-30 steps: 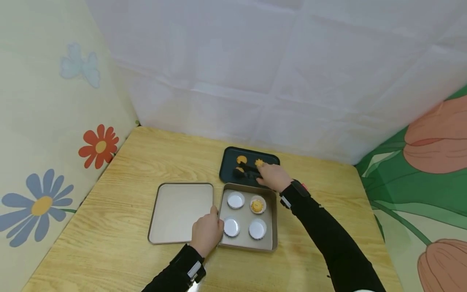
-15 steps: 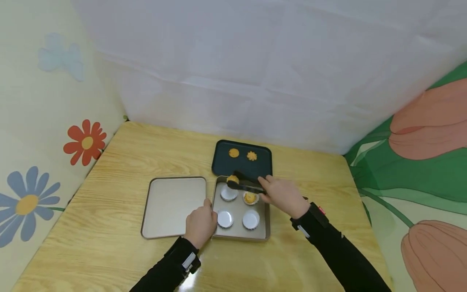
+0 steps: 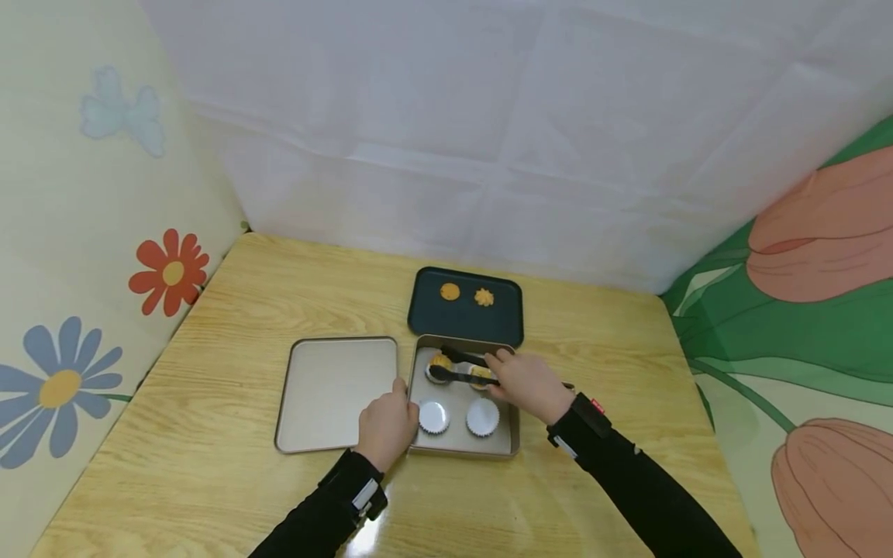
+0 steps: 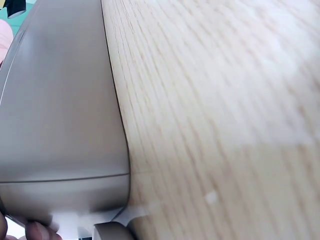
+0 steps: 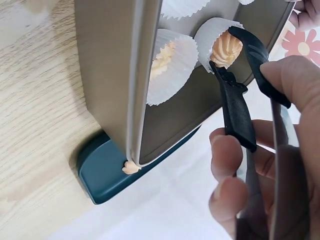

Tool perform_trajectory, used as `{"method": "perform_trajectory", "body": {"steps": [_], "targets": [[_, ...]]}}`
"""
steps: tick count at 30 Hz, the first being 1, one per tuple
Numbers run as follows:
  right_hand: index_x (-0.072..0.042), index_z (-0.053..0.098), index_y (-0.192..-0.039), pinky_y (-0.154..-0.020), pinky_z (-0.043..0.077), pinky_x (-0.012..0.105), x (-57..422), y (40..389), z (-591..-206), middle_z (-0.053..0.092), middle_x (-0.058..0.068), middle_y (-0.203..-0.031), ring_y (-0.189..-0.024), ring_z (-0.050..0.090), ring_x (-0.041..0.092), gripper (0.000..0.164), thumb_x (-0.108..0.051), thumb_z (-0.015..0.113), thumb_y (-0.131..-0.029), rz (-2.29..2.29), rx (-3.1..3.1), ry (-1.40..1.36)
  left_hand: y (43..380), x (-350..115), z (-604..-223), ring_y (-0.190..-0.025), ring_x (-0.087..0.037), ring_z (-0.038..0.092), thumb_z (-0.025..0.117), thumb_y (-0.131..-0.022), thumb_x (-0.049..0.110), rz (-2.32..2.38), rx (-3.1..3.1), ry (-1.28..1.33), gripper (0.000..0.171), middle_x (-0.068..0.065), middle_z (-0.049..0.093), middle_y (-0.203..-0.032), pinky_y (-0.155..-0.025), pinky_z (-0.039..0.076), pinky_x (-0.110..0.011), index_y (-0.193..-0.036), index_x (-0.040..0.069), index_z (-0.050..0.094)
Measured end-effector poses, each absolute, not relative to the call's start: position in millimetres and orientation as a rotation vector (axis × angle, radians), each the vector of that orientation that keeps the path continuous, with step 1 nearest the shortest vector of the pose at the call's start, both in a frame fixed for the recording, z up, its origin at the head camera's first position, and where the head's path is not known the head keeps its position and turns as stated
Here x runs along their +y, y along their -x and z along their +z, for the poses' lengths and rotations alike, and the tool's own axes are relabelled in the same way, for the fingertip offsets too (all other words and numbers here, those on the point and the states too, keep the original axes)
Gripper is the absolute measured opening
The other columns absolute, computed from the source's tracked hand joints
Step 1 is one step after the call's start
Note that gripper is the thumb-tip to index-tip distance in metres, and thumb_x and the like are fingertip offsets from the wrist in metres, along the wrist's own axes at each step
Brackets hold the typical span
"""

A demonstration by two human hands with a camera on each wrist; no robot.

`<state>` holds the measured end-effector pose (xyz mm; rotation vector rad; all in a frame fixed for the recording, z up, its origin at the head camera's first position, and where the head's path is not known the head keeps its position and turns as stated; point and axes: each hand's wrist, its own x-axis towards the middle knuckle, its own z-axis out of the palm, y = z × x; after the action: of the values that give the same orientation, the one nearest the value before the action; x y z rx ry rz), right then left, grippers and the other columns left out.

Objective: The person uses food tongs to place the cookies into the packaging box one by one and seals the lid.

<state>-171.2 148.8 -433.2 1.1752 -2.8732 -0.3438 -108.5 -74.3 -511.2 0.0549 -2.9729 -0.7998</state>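
My right hand (image 3: 528,381) grips a pair of black-tipped tongs (image 5: 235,107). Their tips stand on either side of a swirled cookie (image 5: 227,50), which sits in a white paper cup (image 5: 202,40) at the back left of the square metal baking pan (image 3: 456,443). Whether the tips touch the cookie is unclear. A second cookie (image 5: 162,62) lies in the back right cup, partly behind the tongs in the head view. Two bare paper cups (image 3: 433,417) stand in the pan's front half. My left hand (image 3: 387,425) holds the pan's left wall, thumb at the rim.
Behind the pan lies a dark teal tray (image 3: 466,324) with a round cookie (image 3: 449,291) and a star-shaped cookie (image 3: 484,297). Left of the pan is a flat metal lid or tray (image 3: 338,395). A white cloth (image 3: 446,155) hangs along the table's back edge.
The tongs have brought a cookie from the teal tray forward into the back left paper cup, and their tips have since spread. My left hand has stayed at the pan.
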Motion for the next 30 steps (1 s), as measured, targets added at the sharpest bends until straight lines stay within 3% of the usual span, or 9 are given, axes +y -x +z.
{"method": "perform_trajectory", "body": {"steps": [10,16,19,23,26,30], "targets": [[0.000,0.052,-0.125,-0.049,0.038,0.023,147.7,181.8,-419.7,0.057,0.011,-0.097,-0.058,0.046,0.010,0.052,-0.034,0.060,-0.085,-0.149,-2.937,-1.140,107.2,-74.9,-511.0,-0.044,-0.025,0.051,0.057,-0.079,0.014,-0.802,-2.965,-0.073,0.020,-0.011,0.054,-0.057,-0.039,0.035,-0.038,-0.091,0.000,0.052],[0.005,0.049,-0.125,-0.058,0.044,0.031,145.5,234.5,-401.4,0.056,0.021,-0.105,-0.071,0.056,0.023,0.052,-0.029,0.059,-0.088,-0.014,-2.965,-1.035,104.5,-73.4,-512.9,-0.045,-0.027,0.052,0.057,-0.078,0.013,-0.779,-2.930,-0.093,0.020,-0.011,0.054,-0.056,-0.039,0.036,-0.040,-0.091,0.000,0.053],[0.004,0.054,-0.118,-0.064,0.045,0.035,148.3,263.0,-403.3,0.058,0.020,-0.101,-0.077,0.057,0.027,0.044,-0.028,0.059,-0.087,-0.071,-3.016,-0.993,100.3,-68.0,-515.6,-0.043,-0.025,0.051,0.057,-0.078,0.013,-0.779,-2.923,-0.079,0.019,-0.009,0.053,-0.054,-0.038,0.035,-0.039,-0.090,0.000,0.053],[-0.002,0.061,-0.095,-0.062,0.041,0.035,153.8,283.8,-413.5,0.056,0.013,-0.081,-0.067,0.053,0.025,0.029,-0.029,0.061,-0.086,-0.156,-3.057,-1.006,92.7,-59.2,-518.2,-0.041,-0.022,0.050,0.058,-0.077,0.013,-0.785,-2.935,-0.055,0.018,-0.007,0.052,-0.053,-0.037,0.035,-0.037,-0.089,0.001,0.053],[-0.006,0.057,-0.077,-0.059,0.035,0.035,156.9,290.0,-421.3,0.050,0.007,-0.068,-0.060,0.045,0.021,0.025,-0.029,0.061,-0.086,-0.154,-3.076,-1.031,87.8,-54.0,-518.0,-0.041,-0.020,0.049,0.059,-0.078,0.013,-0.780,-2.942,-0.044,0.015,-0.005,0.050,-0.052,-0.037,0.034,-0.036,-0.085,0.003,0.051],[-0.010,0.052,-0.068,-0.056,0.031,0.033,160.2,290.5,-426.5,0.045,0.004,-0.061,-0.054,0.040,0.018,0.027,-0.028,0.061,-0.085,-0.133,-3.114,-1.009,84.3,-50.1,-515.4,-0.041,-0.020,0.048,0.059,-0.078,0.014,-0.779,-2.949,-0.024,0.015,-0.004,0.049,-0.052,-0.037,0.033,-0.035,-0.085,0.003,0.050]]}}
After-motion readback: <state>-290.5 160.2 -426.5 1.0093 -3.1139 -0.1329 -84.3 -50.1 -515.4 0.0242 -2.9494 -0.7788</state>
